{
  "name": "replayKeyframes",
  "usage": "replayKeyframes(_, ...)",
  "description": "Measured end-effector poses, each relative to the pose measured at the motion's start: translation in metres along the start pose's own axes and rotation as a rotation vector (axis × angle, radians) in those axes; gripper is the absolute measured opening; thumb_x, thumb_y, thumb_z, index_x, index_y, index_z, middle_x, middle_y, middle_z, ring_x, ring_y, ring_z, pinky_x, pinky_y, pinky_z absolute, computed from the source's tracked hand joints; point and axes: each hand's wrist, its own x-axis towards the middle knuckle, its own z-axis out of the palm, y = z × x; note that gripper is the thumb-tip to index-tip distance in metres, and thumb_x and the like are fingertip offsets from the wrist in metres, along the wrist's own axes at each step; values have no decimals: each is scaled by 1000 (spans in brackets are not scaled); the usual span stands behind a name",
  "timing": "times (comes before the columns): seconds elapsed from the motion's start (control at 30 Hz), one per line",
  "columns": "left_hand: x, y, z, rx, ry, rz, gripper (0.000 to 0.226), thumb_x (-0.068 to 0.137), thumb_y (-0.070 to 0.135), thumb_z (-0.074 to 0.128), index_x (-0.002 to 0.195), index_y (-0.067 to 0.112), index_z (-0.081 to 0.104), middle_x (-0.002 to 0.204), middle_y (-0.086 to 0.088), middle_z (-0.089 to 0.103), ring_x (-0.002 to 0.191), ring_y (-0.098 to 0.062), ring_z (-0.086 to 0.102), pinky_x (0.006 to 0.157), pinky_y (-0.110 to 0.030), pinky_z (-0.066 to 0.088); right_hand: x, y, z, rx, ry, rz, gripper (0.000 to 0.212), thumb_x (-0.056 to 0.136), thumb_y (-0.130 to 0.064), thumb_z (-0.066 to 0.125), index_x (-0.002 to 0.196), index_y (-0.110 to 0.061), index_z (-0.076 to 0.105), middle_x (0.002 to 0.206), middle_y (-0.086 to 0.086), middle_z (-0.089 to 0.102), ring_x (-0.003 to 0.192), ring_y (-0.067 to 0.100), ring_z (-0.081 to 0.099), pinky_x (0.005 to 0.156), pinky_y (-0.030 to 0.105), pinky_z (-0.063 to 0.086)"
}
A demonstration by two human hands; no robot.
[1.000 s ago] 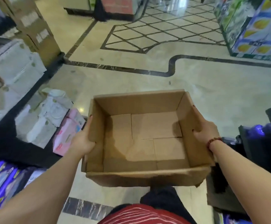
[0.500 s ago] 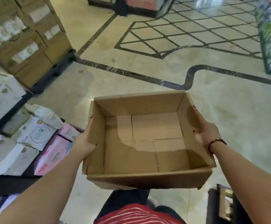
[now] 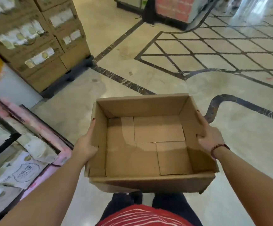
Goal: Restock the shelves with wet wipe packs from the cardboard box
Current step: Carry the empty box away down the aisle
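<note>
Brown cartons (image 3: pixel 39 38) w/ labels, stacked on black pallet (image 3: pixel 70 74), upper left. Beige floor (image 3: pixel 124 30) w/ dark inlay lines. Brick-print stand (image 3: pixel 173 7) top centre.

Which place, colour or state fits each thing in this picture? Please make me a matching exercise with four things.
Things:
1. cardboard box
2. bracelet
3. stacked cartons
4. left hand

Place, colour or state:
a. dark red
b. empty inside
c. grips the box's left wall
d. piled at the far left

Pairs: 1-b, 2-a, 3-d, 4-c
</note>
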Motion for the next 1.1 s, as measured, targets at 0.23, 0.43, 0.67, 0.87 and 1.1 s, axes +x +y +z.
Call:
replayKeyframes(0.23,75,26,5,-71,124,-204,108,80,4,58,144,53,-13,89,-8,65,70,-19,57,61,-27,44,191,-51,-8,-72,-136,-230,95,87,-5,53,144,-54,-4,85,6,55,65,24,55,60,32,51)
replayKeyframes(0.43,114,46,-2,-144,320,-365,95,84,7,61,151,38,2,115,-11,64,87,-17,54,75,-26,40,329,-124,-5,-145,-268,-453,97,85,-4,56,144,-54,-2,76,5,55,58,16,48,61,27,44)
replayKeyframes(0.67,149,36,-19,-222,451,-598,95,85,2,58,151,32,-3,121,-16,60,97,-32,60,83,-34,44,433,-243,44,-196,-375,-731,100,82,-5,58,143,-56,-3,79,9,61,63,24,54,63,31,50)
replayKeyframes(0.87,196,5,-43,-316,490,-796,94,87,11,53,144,52,-10,102,-1,56,83,-21,53,76,-32,45,490,-354,103,-272,-443,-885,101,82,-4,57,143,-56,-4,80,11,62,62,20,54,62,32,51)
replayKeyframes(1.1,229,-19,-77,-437,607,-964,95,85,2,56,153,32,-3,131,-7,50,101,-25,54,89,-39,45,529,-483,154,-396,-557,-1072,101,82,-1,57,147,-49,-3,85,9,58,61,19,50,57,26,42)
